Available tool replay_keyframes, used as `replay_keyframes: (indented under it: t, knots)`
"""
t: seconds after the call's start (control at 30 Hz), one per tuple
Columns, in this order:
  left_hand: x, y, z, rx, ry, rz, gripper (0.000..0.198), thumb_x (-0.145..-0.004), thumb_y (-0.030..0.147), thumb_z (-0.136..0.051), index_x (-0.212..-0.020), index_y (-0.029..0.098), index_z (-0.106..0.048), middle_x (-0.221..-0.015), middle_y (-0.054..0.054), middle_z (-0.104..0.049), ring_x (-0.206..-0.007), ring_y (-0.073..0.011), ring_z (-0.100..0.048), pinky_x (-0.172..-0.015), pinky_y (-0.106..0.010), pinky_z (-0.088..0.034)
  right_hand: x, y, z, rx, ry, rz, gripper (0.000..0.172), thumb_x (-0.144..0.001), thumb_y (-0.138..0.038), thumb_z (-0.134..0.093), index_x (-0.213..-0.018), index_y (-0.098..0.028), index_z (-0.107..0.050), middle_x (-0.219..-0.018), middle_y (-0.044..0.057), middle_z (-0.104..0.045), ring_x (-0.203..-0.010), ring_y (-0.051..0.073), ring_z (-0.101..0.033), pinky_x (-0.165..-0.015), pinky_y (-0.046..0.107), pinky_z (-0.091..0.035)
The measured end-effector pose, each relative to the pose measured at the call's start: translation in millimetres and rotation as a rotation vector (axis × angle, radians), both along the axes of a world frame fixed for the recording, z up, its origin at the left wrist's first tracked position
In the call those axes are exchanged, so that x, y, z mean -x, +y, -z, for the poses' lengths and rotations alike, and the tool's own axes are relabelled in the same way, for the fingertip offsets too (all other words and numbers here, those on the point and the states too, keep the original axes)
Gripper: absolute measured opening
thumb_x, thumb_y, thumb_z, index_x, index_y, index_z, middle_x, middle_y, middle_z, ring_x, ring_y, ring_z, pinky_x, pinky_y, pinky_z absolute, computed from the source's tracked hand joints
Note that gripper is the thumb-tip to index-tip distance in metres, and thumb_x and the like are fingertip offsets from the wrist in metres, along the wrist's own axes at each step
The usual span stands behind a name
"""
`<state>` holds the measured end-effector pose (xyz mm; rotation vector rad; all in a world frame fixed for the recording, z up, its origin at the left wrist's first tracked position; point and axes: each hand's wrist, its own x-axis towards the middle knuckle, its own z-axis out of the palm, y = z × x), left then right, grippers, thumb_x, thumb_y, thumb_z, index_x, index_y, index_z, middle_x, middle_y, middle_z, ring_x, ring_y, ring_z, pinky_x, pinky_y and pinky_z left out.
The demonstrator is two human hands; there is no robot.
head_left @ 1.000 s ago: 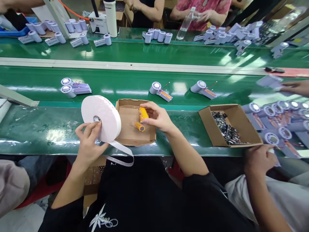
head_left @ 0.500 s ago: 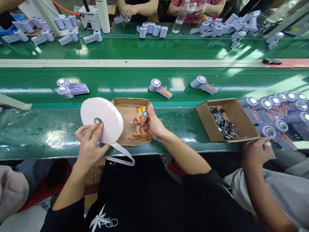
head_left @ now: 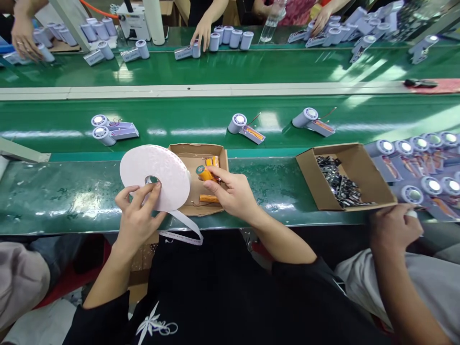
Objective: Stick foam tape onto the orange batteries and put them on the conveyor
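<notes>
Left of the shallow box (head_left: 196,157), the white roll (head_left: 171,167) is held near its core by the left hand (head_left: 138,211), fingers half curled; above the box, an orange cell (head_left: 205,173) is pinched by the right hand (head_left: 235,194), its long axis slanted leftward

Your workbench (head_left: 269,191) ran across the middle of the frame, before the belt (head_left: 179,112).
Left of centre, your left hand (head_left: 138,211) held the tape roll (head_left: 168,167) in front of the battery box (head_left: 183,152); over that box your right hand (head_left: 235,194) held a battery (head_left: 204,173), with others (head_left: 210,198) lying inside. Right of centre stood the parts box (head_left: 309,182), fan units (head_left: 411,194) beside it at the right edge. Behind, more units (head_left: 237,123) lay spaced along the belt.
</notes>
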<state>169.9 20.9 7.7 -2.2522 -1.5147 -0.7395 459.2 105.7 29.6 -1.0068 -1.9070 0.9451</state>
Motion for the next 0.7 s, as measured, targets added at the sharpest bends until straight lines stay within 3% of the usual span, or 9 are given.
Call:
replay_keyframes:
  t: [0.1,0.2,0.3,0.4,0.47,0.57,0.63,0.7]
  knots:
    - [-5,-1,-0.7,-0.016,0.035,-0.011,0.095,-0.091,0.021,-0.086,-0.174,0.029,-0.04,-0.132,-0.014,-0.075,-0.126,-0.0368,-0.052,-0.105,-0.049,-0.046,4,-6,3.8,-0.185,-0.118,0.096,0.052,-0.117,-0.057,-0.046,-0.132,-0.019,-0.077,-0.101,0.007,-0.084,-0.087,0.019,-0.076,-0.08,0.029,-0.059]
    - [-11,-3,-1.6,-0.035,0.04,-0.055,0.095,-0.09,0.022,-0.086,-0.174,0.03,-0.042,-0.133,-0.013,-0.076,-0.124,-0.0366,-0.051,-0.105,-0.05,-0.047,15,-15,14.0,-0.264,-0.25,0.127,0.061,-0.119,-0.056,-0.034,-0.138,-0.016,-0.075,-0.108,0.013,-0.085,-0.098,0.024,-0.079,-0.088,0.033,-0.063]
    - [-13,-4,-1.7,-0.08,0.052,-0.096,0.092,-0.09,0.019,-0.085,-0.172,0.033,-0.046,-0.133,-0.01,-0.078,-0.12,-0.0358,-0.049,-0.107,-0.052,-0.045,20,-21,19.3,-0.284,-0.343,0.128,0.062,-0.12,-0.054,-0.031,-0.137,-0.012,-0.074,-0.104,0.016,-0.084,-0.097,0.025,-0.079,-0.086,0.034,-0.063]
    - [-11,-4,0.4,-0.079,0.043,-0.086,0.089,-0.091,0.017,-0.083,-0.17,0.036,-0.049,-0.133,-0.008,-0.079,-0.119,-0.035,-0.047,-0.108,-0.053,-0.044,12,-16,11.9,-0.241,-0.312,0.09,0.05,-0.118,-0.05,-0.044,-0.133,-0.015,-0.076,-0.096,0.012,-0.084,-0.087,0.023,-0.078,-0.079,0.031,-0.061]
    - [-10,-6,3.7,-0.068,0.012,-0.088,0.084,-0.091,0.019,-0.083,-0.167,0.039,-0.053,-0.132,-0.009,-0.079,-0.121,-0.0355,-0.046,-0.11,-0.056,-0.041,4,-9,4.7,-0.121,-0.173,0.035,0.039,-0.114,-0.048,-0.057,-0.125,-0.018,-0.079,-0.088,0.005,-0.082,-0.078,0.019,-0.075,-0.076,0.029,-0.061]
    - [-18,-11,11.2,-0.072,-0.029,-0.161,0.072,-0.09,0.03,-0.087,-0.157,0.04,-0.063,-0.131,-0.011,-0.077,-0.121,-0.0371,-0.047,-0.112,-0.062,-0.038,7,-3,3.1,0.141,0.254,0.008,0.032,-0.099,-0.05,-0.081,-0.117,-0.023,-0.083,-0.095,0.001,-0.085,-0.083,0.017,-0.078,-0.083,0.031,-0.068]
    - [-30,-13,16.5,-0.093,-0.058,-0.225,0.069,-0.089,0.042,-0.089,-0.153,0.036,-0.067,-0.129,-0.015,-0.074,-0.12,-0.0377,-0.05,-0.111,-0.064,-0.038,26,-9,10.8,0.262,0.604,0.116,0.043,-0.089,-0.055,-0.09,-0.117,-0.024,-0.082,-0.106,0.003,-0.087,-0.093,0.02,-0.082,-0.088,0.035,-0.071]
    - [-46,-12,20.8,-0.134,-0.088,-0.26,0.075,-0.087,0.054,-0.09,-0.154,0.03,-0.067,-0.126,-0.018,-0.071,-0.116,-0.0369,-0.053,-0.108,-0.061,-0.04,54,-23,21.9,0.316,0.912,0.293,0.05,-0.087,-0.059,-0.091,-0.122,-0.026,-0.078,-0.115,0.005,-0.087,-0.103,0.023,-0.084,-0.095,0.04,-0.072]
